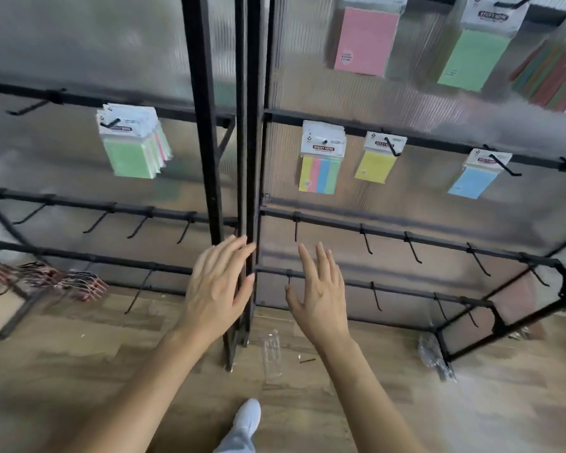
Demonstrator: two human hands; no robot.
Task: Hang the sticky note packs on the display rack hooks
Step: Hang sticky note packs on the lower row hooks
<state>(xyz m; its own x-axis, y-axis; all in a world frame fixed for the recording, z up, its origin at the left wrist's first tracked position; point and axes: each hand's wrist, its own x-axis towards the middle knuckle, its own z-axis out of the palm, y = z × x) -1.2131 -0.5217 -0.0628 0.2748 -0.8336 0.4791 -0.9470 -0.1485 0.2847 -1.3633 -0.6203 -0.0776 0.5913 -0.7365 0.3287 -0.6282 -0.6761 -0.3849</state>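
Two open hands are all we bring to the display rack (206,125). Our left hand (214,286) has its fingers straight and close together, the tips at the black upright (249,158) where the two frames meet, though we cannot tell whether they touch it. Our right hand (321,295) has its fingers spread and loose in front of the lower rails (438,243). Neither hand holds a pack. The sticky note packs (322,147) in view are all on the rack, each threaded through its header card so the pad hangs flat and faces out. A green stack (133,158) hangs near the right end of the left frame's middle rail. A striped pack (321,176), a yellow pack (374,166) and a blue pack (471,183) hang along the right frame's middle rail, with a pink pack (366,40) and a green pack (472,57) at its top edge. The hooks (366,240) on the two lower rails carry nothing, and we judge that further packs belong there. With nothing in hand, the next move looks like fetching another pack, and no loose one shows here.
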